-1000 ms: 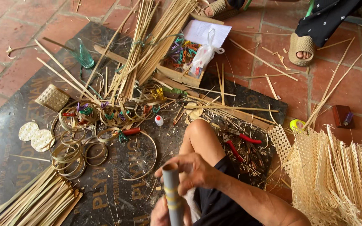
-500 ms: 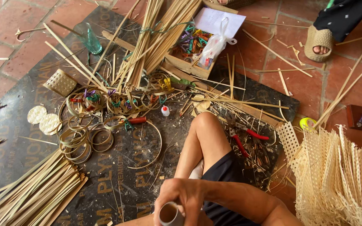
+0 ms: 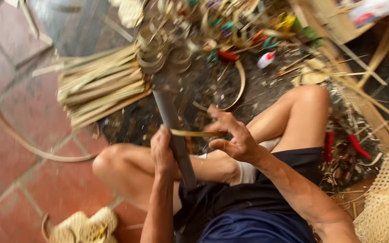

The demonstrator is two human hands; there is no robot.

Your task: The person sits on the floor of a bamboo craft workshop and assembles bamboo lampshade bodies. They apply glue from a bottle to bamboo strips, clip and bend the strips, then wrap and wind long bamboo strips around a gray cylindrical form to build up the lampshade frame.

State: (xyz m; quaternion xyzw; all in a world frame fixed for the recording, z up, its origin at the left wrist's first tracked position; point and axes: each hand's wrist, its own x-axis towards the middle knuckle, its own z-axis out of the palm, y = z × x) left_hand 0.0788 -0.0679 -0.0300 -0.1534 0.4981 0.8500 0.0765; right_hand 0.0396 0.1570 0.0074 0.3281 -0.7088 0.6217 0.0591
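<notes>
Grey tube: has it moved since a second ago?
Yes. The grey tube has tipped forward from upright; its far end now reaches toward the pile of rings.

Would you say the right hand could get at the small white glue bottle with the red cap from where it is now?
Probably yes. The right hand is busy with a thin bamboo strip, but only bare dark mat and a curved hoop lie between it and the glue bottle.

A floor-level craft workshop — bamboo strips (image 3: 100, 87), woven rings (image 3: 158, 56) and shavings strewn over brick paving (image 3: 19, 153).
</notes>
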